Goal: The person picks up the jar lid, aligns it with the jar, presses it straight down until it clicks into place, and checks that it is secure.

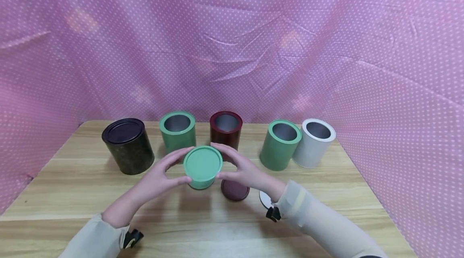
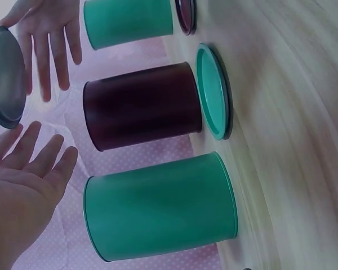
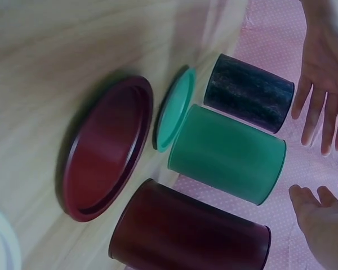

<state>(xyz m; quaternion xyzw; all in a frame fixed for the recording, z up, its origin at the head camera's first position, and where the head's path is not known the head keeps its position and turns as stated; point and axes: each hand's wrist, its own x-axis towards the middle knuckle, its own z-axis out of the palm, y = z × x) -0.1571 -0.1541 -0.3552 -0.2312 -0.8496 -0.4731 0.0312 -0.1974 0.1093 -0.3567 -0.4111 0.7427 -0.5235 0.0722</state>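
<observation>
Both hands hold a green round lid up between them, level above the table. My left hand has its thumb and index finger at the left side of the rim, and my right hand grips the right side likewise. In the left wrist view the raised lid shows its grey underside. Beneath it, a second green lid lies on the table. A dark red lid lies to its right, and a white lid is partly hidden by my right wrist.
Along the back of the wooden table stand a black lidded can, an open green can, an open dark red can, another open green can and an open white can. Pink dotted cloth hangs around the table.
</observation>
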